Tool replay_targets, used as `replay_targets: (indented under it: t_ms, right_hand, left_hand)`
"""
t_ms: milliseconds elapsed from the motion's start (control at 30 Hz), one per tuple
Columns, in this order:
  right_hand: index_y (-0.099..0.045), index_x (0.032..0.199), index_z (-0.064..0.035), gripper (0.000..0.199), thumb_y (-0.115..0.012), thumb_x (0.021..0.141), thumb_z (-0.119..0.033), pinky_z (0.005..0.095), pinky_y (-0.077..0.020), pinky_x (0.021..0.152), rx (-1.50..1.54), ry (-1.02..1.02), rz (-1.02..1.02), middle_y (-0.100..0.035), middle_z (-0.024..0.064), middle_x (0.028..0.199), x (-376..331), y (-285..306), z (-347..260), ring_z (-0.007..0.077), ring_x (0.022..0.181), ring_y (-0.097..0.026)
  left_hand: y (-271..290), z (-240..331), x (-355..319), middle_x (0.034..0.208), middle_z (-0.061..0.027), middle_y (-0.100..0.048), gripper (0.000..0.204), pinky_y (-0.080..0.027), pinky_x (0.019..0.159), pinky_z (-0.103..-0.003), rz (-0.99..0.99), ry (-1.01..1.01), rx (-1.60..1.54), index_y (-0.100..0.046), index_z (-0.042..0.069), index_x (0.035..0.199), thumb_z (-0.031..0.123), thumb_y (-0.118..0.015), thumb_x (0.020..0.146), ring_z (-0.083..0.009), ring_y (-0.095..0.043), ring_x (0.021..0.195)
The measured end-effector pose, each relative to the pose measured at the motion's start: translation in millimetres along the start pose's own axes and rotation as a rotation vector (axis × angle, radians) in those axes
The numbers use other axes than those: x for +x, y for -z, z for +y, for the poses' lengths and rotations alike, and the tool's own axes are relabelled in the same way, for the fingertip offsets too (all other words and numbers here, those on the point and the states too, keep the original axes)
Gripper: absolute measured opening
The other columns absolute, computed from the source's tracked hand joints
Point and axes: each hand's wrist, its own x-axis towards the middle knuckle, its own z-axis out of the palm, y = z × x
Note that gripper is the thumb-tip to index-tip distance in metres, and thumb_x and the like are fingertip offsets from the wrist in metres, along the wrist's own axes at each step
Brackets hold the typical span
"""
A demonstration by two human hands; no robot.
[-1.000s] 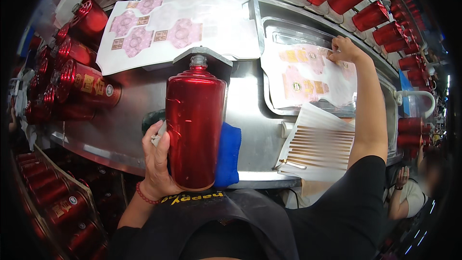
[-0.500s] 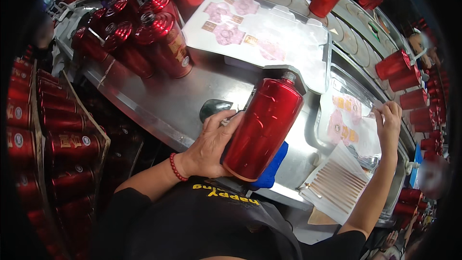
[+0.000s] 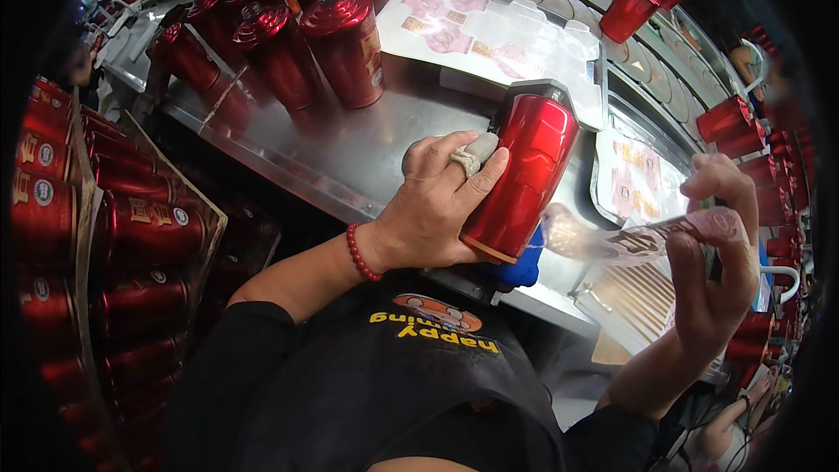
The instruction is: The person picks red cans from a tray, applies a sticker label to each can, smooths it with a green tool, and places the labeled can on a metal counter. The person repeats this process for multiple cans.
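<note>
A shiny red bottle (image 3: pixel 524 179) lies tilted in front of me, its neck at a dark bracket (image 3: pixel 551 90) and its base by a blue cloth (image 3: pixel 524 269). My left hand (image 3: pixel 428 201) presses against its near left side. Its curled fingers hold a smooth grey rounded piece (image 3: pixel 482 147), partly hidden, and a pale band wraps one finger. To the right of the bottle, my right hand (image 3: pixel 721 253) is raised, pinching a thin clear label film (image 3: pixel 642 240) with pink print and dark characters. The film stretches toward the bottle's lower end; whether it touches is unclear.
Several red bottles (image 3: pixel 341 44) stand at the back left of the metal table (image 3: pixel 350 157). A white label sheet (image 3: pixel 559 57) lies behind the bottle, another (image 3: pixel 634 183) in a tray at right. Striped paper (image 3: pixel 638 297) is nearer. Bottles in cartons (image 3: pixel 140 218) fill the left; a conveyor (image 3: pixel 629 61) curves behind.
My right hand has lifted away from the right-hand tray and come nearer, now with a label film in its fingers. My left hand has slid higher along the bottle. The view has shifted.
</note>
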Motion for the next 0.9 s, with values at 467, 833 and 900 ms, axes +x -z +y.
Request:
replay_targets:
  t_ms: [467, 833, 900]
  right_hand:
    - [-0.068, 0.090, 0.0010, 0.020, -0.076, 0.090, -0.018, 0.0383, -0.0510, 0.085, 0.223, -0.327, 0.170, -0.061, 0.0134, 0.103, -14.8, -139.6, 66.5, 0.0254, 0.099, -0.061]
    - [-0.062, 0.085, 0.0004, 0.020, -0.076, 0.089, -0.013, 0.0349, -0.0504, 0.080, 0.256, -0.309, 0.187, -0.058, 0.0108, 0.097, -8.6, -142.3, 74.7, 0.0222, 0.093, -0.059]
    - [-0.062, 0.085, 0.0003, 0.020, -0.076, 0.089, -0.013, 0.0348, -0.0504, 0.080, 0.260, -0.304, 0.190, -0.057, 0.0108, 0.097, -7.9, -142.9, 75.9, 0.0222, 0.092, -0.059]
  left_hand:
    - [5.9, -13.6, 0.2, 0.155, -0.0252, -0.038, 0.077, -0.013, 0.123, -0.053, -0.072, 0.040, -0.494, -0.039, 0.013, 0.157, 0.048, -0.065, 0.093, -0.0403, -0.031, 0.142]
    - [-7.3, -15.7, -1.8, 0.158, -0.0254, -0.032, 0.067, -0.018, 0.119, -0.055, -0.134, 0.101, -0.385, -0.051, 0.022, 0.151, 0.050, -0.066, 0.092, -0.0456, -0.029, 0.142]
    - [-5.8, -15.6, -1.1, 0.158, -0.0254, -0.032, 0.068, -0.018, 0.118, -0.055, -0.149, 0.104, -0.383, -0.051, 0.022, 0.152, 0.051, -0.065, 0.092, -0.0453, -0.029, 0.142]
